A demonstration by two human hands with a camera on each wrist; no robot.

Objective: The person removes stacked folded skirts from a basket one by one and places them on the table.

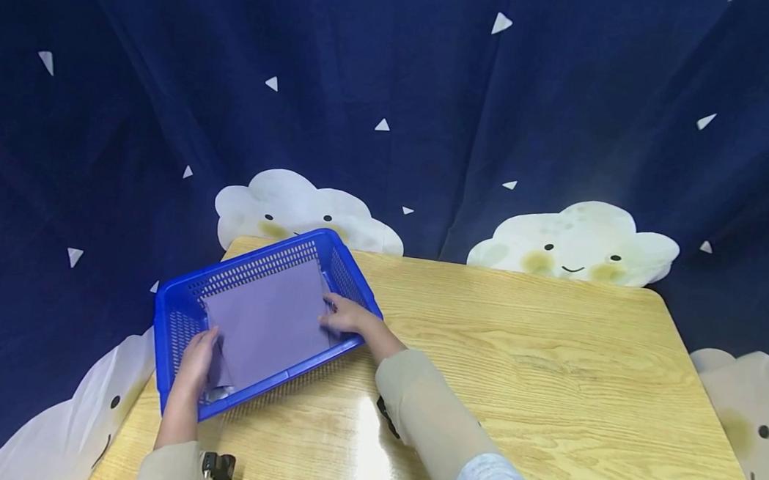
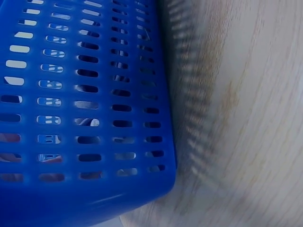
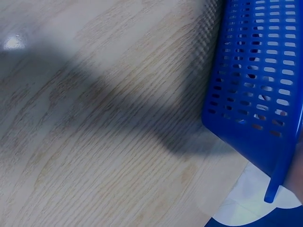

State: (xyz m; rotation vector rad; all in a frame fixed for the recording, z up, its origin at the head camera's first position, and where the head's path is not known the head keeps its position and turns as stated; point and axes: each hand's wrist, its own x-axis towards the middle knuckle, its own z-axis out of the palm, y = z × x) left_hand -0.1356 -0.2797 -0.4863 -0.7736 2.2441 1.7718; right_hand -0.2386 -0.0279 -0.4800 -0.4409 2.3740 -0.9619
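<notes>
In the head view, a flat lavender-grey rectangular sheet or panel (image 1: pixel 267 321) lies inside a blue perforated plastic basket (image 1: pixel 256 386). My left hand (image 1: pixel 196 361) reaches into the basket at the panel's left edge; most of its fingers are hidden. On the opposite edge, my right hand (image 1: pixel 350 315) has its thumb and a finger spread apart, the tips touching or very near the panel. Something clear and shiny (image 1: pixel 218 393) shows at the basket's near left corner. The wrist views show mainly the outer basket wall (image 2: pixel 99 156), and a little skin through its slots.
The basket stands on the left part of a wood-grain table (image 1: pixel 534 381). Behind the table hangs a dark blue curtain (image 1: pixel 395 72) with white triangles and smiling clouds. A black wrist camera (image 1: pixel 218 468) sits by the left sleeve.
</notes>
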